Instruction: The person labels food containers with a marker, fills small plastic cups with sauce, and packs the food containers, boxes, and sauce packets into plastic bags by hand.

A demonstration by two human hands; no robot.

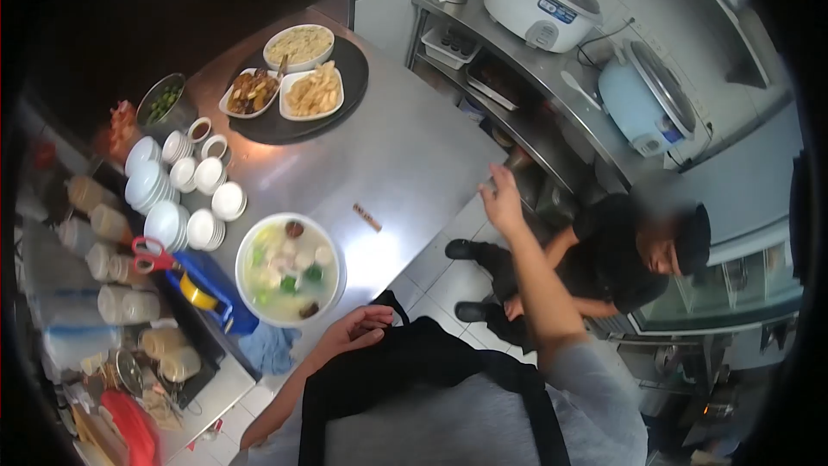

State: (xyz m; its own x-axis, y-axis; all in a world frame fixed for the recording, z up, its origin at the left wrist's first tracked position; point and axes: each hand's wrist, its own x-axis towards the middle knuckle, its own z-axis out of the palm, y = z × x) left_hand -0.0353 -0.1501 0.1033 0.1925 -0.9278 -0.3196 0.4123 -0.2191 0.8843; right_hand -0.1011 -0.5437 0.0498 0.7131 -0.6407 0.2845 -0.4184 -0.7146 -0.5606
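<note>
Soup bowl (241, 271) rests on the worktop (414, 155) near the left hand (357, 329), its grip loosely curled. The right hand (501, 198), fingers parted, is near the worktop's corner.

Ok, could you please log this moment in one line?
left hand: beside soup bowl | right hand: by counter's corner | both empty | dishes: on tray

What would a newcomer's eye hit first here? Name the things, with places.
Probably the big white bowl of soup first, at the near edge of the steel table, by the left hand. Then the three food dishes grouped on the round dark tray at the far end, and the red-handled scissors to the bowl's left.
</note>
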